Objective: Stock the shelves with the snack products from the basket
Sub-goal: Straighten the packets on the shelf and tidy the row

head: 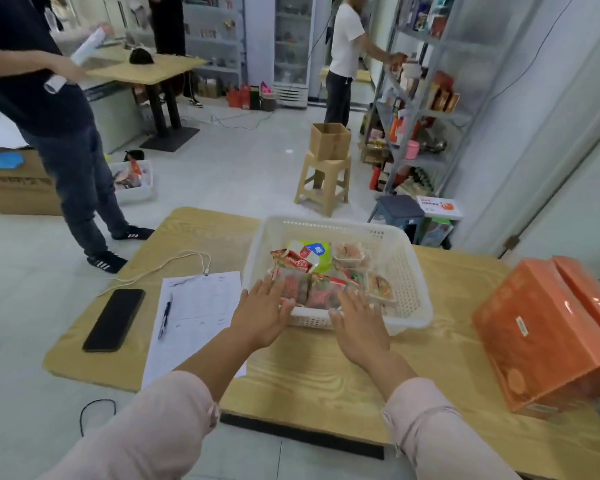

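Observation:
A white plastic basket (407, 271) stands on the wooden table (326, 372) in front of me. Several snack packs lie in it: red-and-clear wrapped packets (305, 285), a green-and-white pack (314, 254) and clear cups (350, 252). My left hand (262, 311) reaches over the basket's near rim with flat, spread fingers, its fingertips over the red packets. My right hand (359, 323) is at the near rim too, fingers spread and holding nothing. Grey metal shelves (426, 112) with products stand at the far right wall.
A black phone (115, 320), a sheet of paper (194, 313) with a pen and a white cable lie left of the basket. Orange boxes (548, 334) sit on the table's right. Two stools, a cardboard box and two people stand on the floor beyond.

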